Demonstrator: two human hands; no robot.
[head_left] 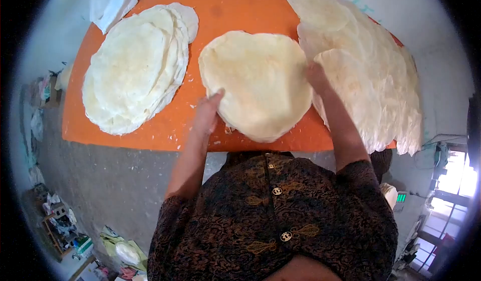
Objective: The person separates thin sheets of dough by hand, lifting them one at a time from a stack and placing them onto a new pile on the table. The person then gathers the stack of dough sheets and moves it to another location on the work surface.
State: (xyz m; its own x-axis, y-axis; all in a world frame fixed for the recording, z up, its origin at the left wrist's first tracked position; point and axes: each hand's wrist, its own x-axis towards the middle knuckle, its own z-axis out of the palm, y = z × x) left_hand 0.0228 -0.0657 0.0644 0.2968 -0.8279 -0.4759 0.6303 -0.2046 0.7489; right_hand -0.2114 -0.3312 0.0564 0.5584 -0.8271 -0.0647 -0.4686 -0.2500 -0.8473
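Observation:
A pale, round, flat sheet stack [258, 83], looking like thin flatbread, is in front of me over the orange table [240, 5]. At its lower left edge is my left hand [208, 111], thumb on top and fingers below. My right hand [315, 76] closes on its right edge, its fingers partly hidden. To the left lies a tall pile of similar sheets [133, 65] with ragged edges. Many overlapping sheets [363, 70] cover the table's right side, close beside my right hand.
A white cloth or bag [112, 5] sits at the table's back left corner. Small pale flakes are scattered on the orange surface. Clutter [62, 216] and a yellowish-green bag [123, 248] are on the floor at the left. A window [453, 181] is at the right.

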